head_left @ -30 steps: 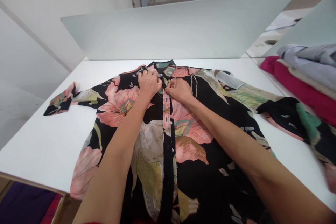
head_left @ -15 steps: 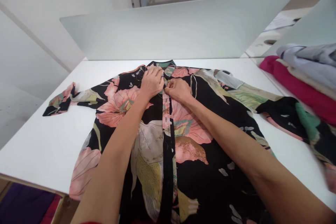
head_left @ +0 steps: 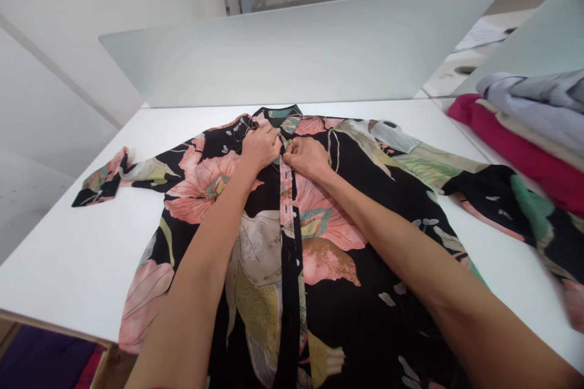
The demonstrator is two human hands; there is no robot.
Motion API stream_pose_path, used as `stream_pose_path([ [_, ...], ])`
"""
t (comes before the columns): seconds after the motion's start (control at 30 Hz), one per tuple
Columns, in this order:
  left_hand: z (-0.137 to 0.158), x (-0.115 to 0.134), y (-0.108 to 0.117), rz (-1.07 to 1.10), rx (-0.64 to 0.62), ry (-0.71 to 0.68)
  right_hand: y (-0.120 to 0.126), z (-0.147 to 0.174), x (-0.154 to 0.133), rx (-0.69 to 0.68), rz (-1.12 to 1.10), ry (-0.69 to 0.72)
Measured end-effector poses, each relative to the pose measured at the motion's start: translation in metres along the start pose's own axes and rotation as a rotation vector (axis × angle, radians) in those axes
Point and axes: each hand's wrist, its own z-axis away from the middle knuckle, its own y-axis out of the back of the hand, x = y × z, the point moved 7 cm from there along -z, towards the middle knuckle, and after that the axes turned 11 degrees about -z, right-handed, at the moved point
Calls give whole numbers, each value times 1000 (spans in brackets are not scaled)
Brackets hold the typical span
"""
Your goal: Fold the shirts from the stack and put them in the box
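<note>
A black shirt (head_left: 255,200) with large pink, green and grey flowers lies face up, its collar at the far side and its sleeves spread out. Just below the collar, my left hand (head_left: 261,144) is closed on the front edge of the shirt with bent fingers. My right hand (head_left: 306,155) pinches the front placket (head_left: 286,191) right beside it, thumb against fingers. Buttonholes show along the pink strip, with small white buttons beneath its edge. Whatever lies between the fingertips is too small to make out.
The shirt rests on a white table (head_left: 50,243). A pale upright panel (head_left: 283,48) borders its far edge. Folded fabrics (head_left: 524,127), magenta, cream and lilac, are stacked at the right. Dark purple cloth (head_left: 41,355) sits below the table's near left edge.
Both hands stay at the top of the placket, with only slight shifts of the fingers. The view has moved a little, and the shirt lies as before.
</note>
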Motion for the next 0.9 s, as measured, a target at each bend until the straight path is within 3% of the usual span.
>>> stream_pose_path([
  [0.9, 0, -5, -5, 7, 40, 56, -1, 2, -1, 20, 46, 23],
])
